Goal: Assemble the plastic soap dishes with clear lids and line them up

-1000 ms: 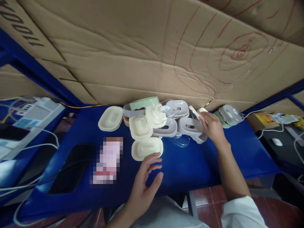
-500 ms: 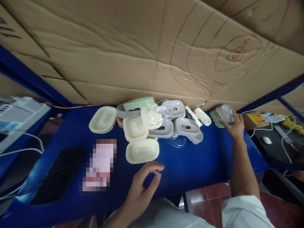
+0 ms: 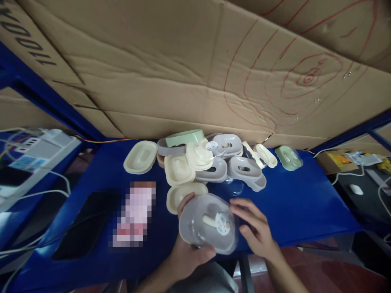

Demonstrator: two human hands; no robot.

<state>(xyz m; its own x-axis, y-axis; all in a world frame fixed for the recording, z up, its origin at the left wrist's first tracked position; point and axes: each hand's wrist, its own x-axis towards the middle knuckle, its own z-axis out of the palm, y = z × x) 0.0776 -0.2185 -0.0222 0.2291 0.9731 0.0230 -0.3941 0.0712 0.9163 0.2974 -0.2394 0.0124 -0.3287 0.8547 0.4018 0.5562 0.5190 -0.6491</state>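
Close in front of me, my left hand (image 3: 191, 252) grips a grey oval plastic dish (image 3: 195, 215) with a clear cover, its fingers behind and its thumb at the near edge. A round white sticker (image 3: 222, 224) and a pale slot show on the dish. My right hand (image 3: 256, 226) is beside its right edge, fingers apart; whether the fingertips touch the cover I cannot tell. Just behind the held dish, and partly hidden by it, lies a cream tray (image 3: 180, 195). Farther back is a pile with a cream piece (image 3: 179, 171) and grey slotted pieces (image 3: 244, 168).
A green dish with a clear cover (image 3: 288, 158) stands at the back right of the blue table (image 3: 293, 203). Cream trays (image 3: 140, 156) lie at the back left. A blurred pink item (image 3: 137, 213) and a black flat object (image 3: 87, 221) are leftward. Cardboard (image 3: 152, 69) walls the back.
My right hand has come back from the far right, and the grey dish from there is now in my left hand. The green dish stays at the back right.
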